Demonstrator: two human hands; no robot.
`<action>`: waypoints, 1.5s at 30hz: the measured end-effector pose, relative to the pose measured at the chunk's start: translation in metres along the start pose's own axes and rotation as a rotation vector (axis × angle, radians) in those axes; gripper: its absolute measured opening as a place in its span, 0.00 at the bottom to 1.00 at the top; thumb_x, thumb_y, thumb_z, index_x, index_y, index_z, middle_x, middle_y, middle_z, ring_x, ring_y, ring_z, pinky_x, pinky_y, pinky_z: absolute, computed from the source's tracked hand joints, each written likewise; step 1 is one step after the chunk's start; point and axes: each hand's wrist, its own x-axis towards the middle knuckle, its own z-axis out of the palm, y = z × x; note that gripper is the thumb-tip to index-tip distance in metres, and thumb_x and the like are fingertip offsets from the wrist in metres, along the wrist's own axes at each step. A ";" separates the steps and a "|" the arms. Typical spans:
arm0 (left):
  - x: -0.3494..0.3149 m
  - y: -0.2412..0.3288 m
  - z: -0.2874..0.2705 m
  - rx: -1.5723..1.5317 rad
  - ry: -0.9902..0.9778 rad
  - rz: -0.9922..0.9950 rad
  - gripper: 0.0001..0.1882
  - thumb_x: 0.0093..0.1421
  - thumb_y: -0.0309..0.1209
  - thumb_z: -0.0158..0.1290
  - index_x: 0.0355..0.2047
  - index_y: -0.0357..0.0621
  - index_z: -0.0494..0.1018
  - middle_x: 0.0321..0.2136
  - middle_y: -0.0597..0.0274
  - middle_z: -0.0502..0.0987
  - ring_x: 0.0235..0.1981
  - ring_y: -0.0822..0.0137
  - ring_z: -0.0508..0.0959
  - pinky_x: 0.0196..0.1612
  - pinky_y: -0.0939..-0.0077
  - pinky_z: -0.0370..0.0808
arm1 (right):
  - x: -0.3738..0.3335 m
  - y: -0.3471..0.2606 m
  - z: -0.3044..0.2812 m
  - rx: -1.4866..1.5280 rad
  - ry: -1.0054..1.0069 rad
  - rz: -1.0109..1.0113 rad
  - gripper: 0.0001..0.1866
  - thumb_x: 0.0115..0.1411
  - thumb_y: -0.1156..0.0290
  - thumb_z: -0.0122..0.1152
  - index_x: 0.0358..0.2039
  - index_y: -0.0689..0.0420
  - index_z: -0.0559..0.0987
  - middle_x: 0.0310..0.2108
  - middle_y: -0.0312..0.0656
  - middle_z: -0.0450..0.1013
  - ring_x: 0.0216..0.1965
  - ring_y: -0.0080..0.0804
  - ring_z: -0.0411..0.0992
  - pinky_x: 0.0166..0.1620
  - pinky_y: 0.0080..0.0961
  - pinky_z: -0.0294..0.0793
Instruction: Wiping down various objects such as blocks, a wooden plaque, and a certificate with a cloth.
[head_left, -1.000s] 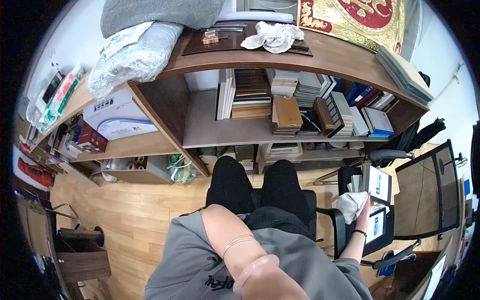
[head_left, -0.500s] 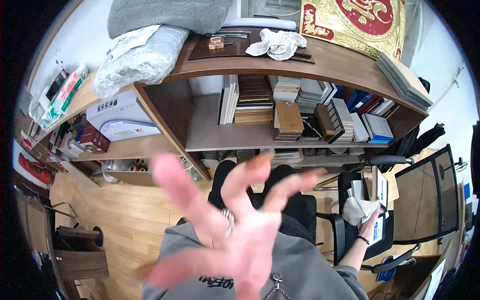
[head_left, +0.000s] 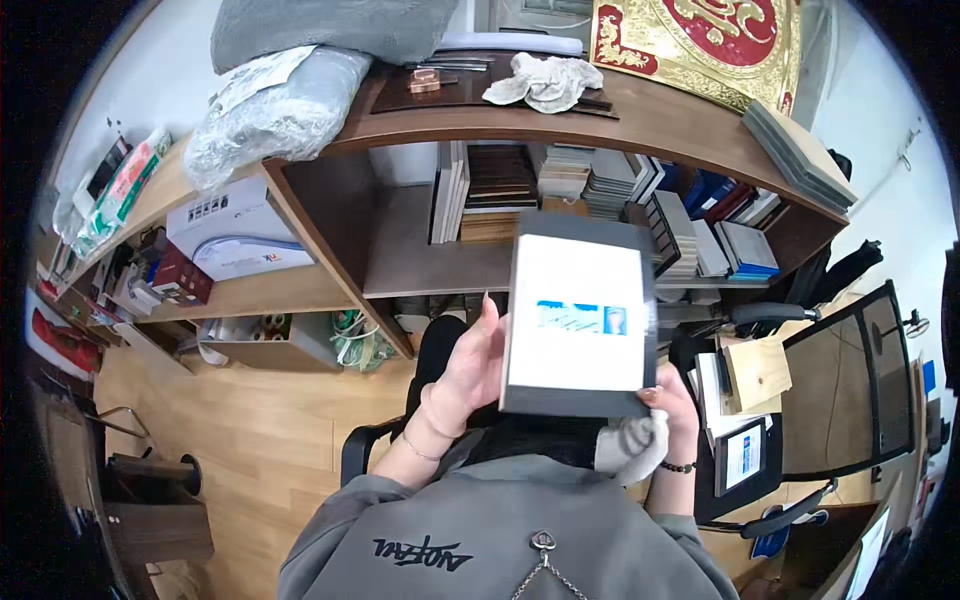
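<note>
In front of my chest is a flat dark-edged board, its face mostly covered by a white label with blue print. My right hand grips its lower right corner with the thumb on the front, and a crumpled whitish cloth hangs from the same hand. At the board's left edge is my left hand, thumb pointing up and the other fingers going behind the board, mostly hidden. To the right, a similar dark board with a white label lies on a chair seat beside a pale wooden block.
Ahead stands a brown shelf unit packed with sample boards and books. On its top lie a white cloth, a plastic-wrapped bundle and a gold-and-red panel. A mesh-backed chair is at my right.
My right hand has brought the labelled board and cloth from the chair to in front of me. My left hand, spread close to the camera before, has moved down to the board's left edge.
</note>
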 end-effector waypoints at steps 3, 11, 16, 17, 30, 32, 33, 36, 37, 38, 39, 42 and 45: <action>-0.017 -0.001 0.000 0.028 0.202 0.163 0.34 0.61 0.51 0.40 0.58 0.36 0.54 0.53 0.46 0.63 0.52 0.52 0.68 0.53 0.59 0.67 | 0.016 0.005 0.007 -0.219 -0.193 0.156 0.11 0.53 0.70 0.57 0.35 0.62 0.78 0.23 0.39 0.75 0.26 0.23 0.73 0.32 0.16 0.73; -0.052 0.009 -0.038 -0.063 0.100 0.277 0.29 0.55 0.30 0.44 0.56 0.31 0.54 0.52 0.43 0.64 0.52 0.52 0.68 0.54 0.61 0.66 | 0.042 -0.087 0.060 0.334 0.359 -0.190 0.24 0.56 0.71 0.54 0.54 0.60 0.64 0.44 0.48 0.70 0.44 0.30 0.71 0.46 0.25 0.72; -0.047 -0.007 -0.013 0.076 0.074 0.270 0.35 0.42 0.20 0.44 0.55 0.31 0.56 0.49 0.45 0.67 0.50 0.54 0.69 0.53 0.63 0.67 | 0.076 -0.053 0.107 -0.315 0.312 -0.484 0.25 0.55 0.72 0.54 0.54 0.59 0.65 0.52 0.48 0.64 0.54 0.39 0.63 0.54 0.32 0.64; -0.047 -0.011 -0.011 0.094 0.083 0.251 0.36 0.39 0.19 0.44 0.55 0.31 0.56 0.49 0.46 0.67 0.50 0.55 0.70 0.53 0.64 0.67 | 0.084 -0.041 0.116 -0.473 0.295 -0.514 0.24 0.54 0.72 0.54 0.53 0.58 0.66 0.54 0.48 0.62 0.57 0.42 0.60 0.57 0.36 0.61; -0.050 -0.010 0.012 0.350 0.088 0.299 0.41 0.33 0.16 0.44 0.56 0.36 0.57 0.45 0.57 0.71 0.48 0.64 0.71 0.47 0.76 0.70 | 0.125 -0.036 0.121 -0.769 0.357 -0.755 0.23 0.48 0.73 0.56 0.48 0.58 0.73 0.58 0.51 0.57 0.62 0.55 0.49 0.61 0.45 0.48; -0.050 -0.013 0.009 0.368 0.120 0.305 0.42 0.33 0.17 0.44 0.56 0.36 0.57 0.46 0.56 0.70 0.48 0.64 0.71 0.48 0.76 0.69 | 0.120 -0.026 0.127 -0.756 0.256 -0.804 0.24 0.48 0.72 0.57 0.49 0.57 0.72 0.59 0.51 0.57 0.62 0.56 0.49 0.61 0.48 0.48; -0.050 -0.015 0.011 0.392 0.156 0.309 0.42 0.32 0.17 0.43 0.56 0.36 0.56 0.47 0.55 0.69 0.48 0.63 0.71 0.48 0.76 0.69 | 0.114 -0.025 0.133 -0.749 0.208 -0.831 0.24 0.48 0.72 0.58 0.49 0.56 0.72 0.59 0.51 0.56 0.62 0.57 0.48 0.61 0.49 0.48; -0.050 -0.012 0.010 0.383 0.166 0.332 0.42 0.33 0.18 0.44 0.57 0.36 0.56 0.49 0.54 0.68 0.49 0.63 0.71 0.50 0.75 0.68 | 0.083 -0.026 0.154 -1.005 -0.032 -0.878 0.25 0.48 0.72 0.56 0.50 0.57 0.71 0.59 0.52 0.55 0.62 0.58 0.47 0.60 0.49 0.49; -0.051 -0.011 0.008 0.350 0.142 0.351 0.42 0.34 0.18 0.44 0.57 0.37 0.55 0.49 0.53 0.68 0.50 0.62 0.70 0.50 0.74 0.68 | 0.085 -0.028 0.148 -1.049 0.039 -0.858 0.26 0.48 0.73 0.55 0.51 0.59 0.70 0.59 0.53 0.55 0.62 0.58 0.47 0.61 0.48 0.48; -0.052 -0.010 0.007 0.319 0.121 0.367 0.42 0.35 0.18 0.45 0.58 0.37 0.55 0.50 0.53 0.67 0.50 0.62 0.70 0.51 0.73 0.67 | 0.087 -0.029 0.144 -1.089 0.112 -0.836 0.26 0.48 0.74 0.54 0.51 0.60 0.69 0.59 0.54 0.55 0.62 0.58 0.46 0.61 0.47 0.47; -0.053 -0.010 0.007 0.321 0.121 0.364 0.42 0.35 0.18 0.45 0.58 0.37 0.55 0.50 0.53 0.67 0.50 0.62 0.70 0.51 0.73 0.67 | 0.088 -0.031 0.141 -1.127 0.186 -0.812 0.26 0.48 0.75 0.53 0.52 0.61 0.69 0.59 0.55 0.54 0.63 0.58 0.45 0.62 0.46 0.46; -0.053 -0.011 0.008 0.178 0.082 0.315 0.38 0.43 0.19 0.46 0.59 0.38 0.53 0.52 0.52 0.66 0.52 0.60 0.68 0.54 0.68 0.65 | 0.092 -0.034 0.134 -1.144 0.216 -0.764 0.27 0.49 0.75 0.52 0.53 0.60 0.68 0.59 0.56 0.54 0.63 0.58 0.45 0.62 0.47 0.45; -0.049 -0.024 0.007 0.002 0.094 0.431 0.34 0.48 0.23 0.45 0.59 0.38 0.52 0.53 0.51 0.65 0.53 0.58 0.67 0.56 0.64 0.63 | 0.074 -0.037 0.154 -1.097 -0.011 -0.672 0.29 0.49 0.75 0.52 0.55 0.60 0.65 0.59 0.57 0.53 0.63 0.58 0.43 0.62 0.47 0.45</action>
